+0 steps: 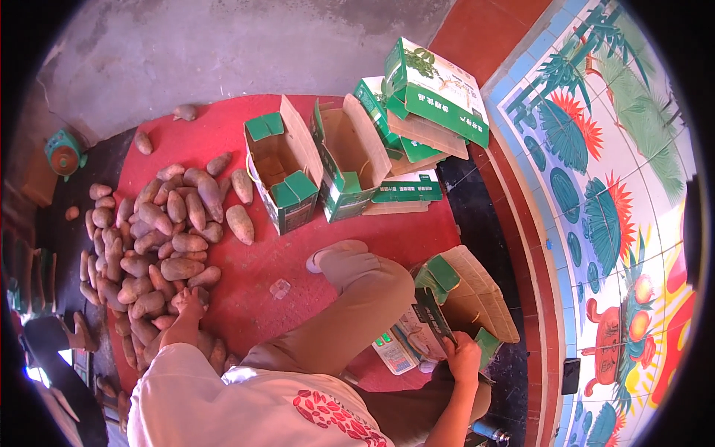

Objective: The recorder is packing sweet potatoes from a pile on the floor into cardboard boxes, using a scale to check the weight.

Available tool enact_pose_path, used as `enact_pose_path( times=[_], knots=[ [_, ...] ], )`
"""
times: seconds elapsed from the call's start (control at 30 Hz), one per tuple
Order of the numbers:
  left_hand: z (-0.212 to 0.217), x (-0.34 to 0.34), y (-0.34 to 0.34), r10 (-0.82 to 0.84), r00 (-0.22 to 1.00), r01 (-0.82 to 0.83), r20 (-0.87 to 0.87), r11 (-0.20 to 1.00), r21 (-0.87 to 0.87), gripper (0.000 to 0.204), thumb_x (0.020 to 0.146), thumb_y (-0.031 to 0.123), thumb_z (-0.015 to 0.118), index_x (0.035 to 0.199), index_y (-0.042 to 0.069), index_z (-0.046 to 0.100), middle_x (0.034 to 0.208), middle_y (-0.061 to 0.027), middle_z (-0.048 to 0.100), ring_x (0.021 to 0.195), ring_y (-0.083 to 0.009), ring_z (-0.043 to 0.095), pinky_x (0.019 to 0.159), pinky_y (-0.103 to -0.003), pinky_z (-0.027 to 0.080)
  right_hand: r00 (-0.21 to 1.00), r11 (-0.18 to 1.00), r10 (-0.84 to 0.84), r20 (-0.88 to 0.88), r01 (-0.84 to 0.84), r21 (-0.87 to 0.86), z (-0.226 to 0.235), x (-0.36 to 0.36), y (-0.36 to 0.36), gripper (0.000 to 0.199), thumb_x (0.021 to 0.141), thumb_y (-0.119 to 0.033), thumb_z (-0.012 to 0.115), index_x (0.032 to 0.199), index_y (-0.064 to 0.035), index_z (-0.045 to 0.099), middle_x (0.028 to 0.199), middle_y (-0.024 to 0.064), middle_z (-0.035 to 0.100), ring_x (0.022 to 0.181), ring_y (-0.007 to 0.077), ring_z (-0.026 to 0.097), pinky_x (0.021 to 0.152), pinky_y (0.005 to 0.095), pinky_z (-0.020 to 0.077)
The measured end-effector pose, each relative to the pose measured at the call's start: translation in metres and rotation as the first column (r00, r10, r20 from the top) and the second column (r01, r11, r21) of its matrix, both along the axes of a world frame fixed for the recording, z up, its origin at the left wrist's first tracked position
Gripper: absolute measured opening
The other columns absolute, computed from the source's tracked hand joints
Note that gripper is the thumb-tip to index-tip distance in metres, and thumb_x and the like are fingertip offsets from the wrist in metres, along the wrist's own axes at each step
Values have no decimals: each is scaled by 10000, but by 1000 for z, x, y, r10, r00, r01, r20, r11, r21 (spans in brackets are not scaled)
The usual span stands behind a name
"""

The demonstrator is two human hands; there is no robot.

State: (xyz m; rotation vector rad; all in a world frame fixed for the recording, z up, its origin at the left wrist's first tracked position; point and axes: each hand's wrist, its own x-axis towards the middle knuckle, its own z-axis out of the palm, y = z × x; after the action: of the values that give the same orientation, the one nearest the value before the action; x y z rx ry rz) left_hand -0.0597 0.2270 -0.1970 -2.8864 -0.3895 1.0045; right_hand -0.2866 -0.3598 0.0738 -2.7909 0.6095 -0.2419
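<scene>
My left hand rests on the large pile of sweet potatoes, its fingers apart over the near right part. No sweet potato is clearly lifted in it. At the lower right, my right hand grips the edge of an open cardboard box with green flaps. What lies inside that box is hidden from this angle. A white scale with a lit green display sits at the box's left side, close to my bent leg.
Two open green boxes stand beyond my foot. Behind them, more boxes are stacked. A red mat covers the floor, with a small clear packet on it. A painted tile wall borders the right.
</scene>
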Motion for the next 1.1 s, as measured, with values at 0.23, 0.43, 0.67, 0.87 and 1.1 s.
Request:
enact_pose_path(
  times=[0.23,0.43,0.67,0.87,1.1],
  knots=[
    [-5,11,9,81,996,-78,-45,994,77,1033,668,491,787,1489,235,214,1508,-78,257,1374,-310,290,1099,-477,288,997,999,-38,-60,38,-12,-1,1,0,144,796,-177,692,845,-46,658,833,158,652,780,358,632,678,427,500],
    [-27,14,26,153,988,-150,-4,972,182,1035,637,461,827,1460,223,246,1433,-71,327,1302,-301,384,1025,-401,423,996,998,-55,-75,54,-9,-2,4,1,155,804,-178,688,840,-33,644,827,183,642,780,388,621,663,441,490],
    [-42,3,17,4,998,6,-58,985,171,1037,650,439,830,1445,113,249,1337,-136,445,1246,-304,460,977,-403,465,995,998,-69,-67,68,-16,-4,4,-1,151,811,-173,678,820,-30,629,802,203,626,769,415,602,643,459,472],
    [-90,-7,4,-47,991,56,-127,996,68,1132,602,591,789,1451,19,306,1388,-182,478,1282,-283,478,1001,-384,448,995,999,-48,-84,47,-13,-3,12,0,166,811,-182,676,817,-24,626,807,202,624,772,415,602,646,459,471],
    [7,7,-119,-41,890,-181,-454,882,-434,907,625,609,761,1265,-4,565,1228,-194,604,1098,-300,603,923,-410,477,994,997,-77,-75,75,-36,-3,6,-2,149,807,-196,681,850,-56,659,838,147,651,793,352,629,692,426,501]
  ],
)
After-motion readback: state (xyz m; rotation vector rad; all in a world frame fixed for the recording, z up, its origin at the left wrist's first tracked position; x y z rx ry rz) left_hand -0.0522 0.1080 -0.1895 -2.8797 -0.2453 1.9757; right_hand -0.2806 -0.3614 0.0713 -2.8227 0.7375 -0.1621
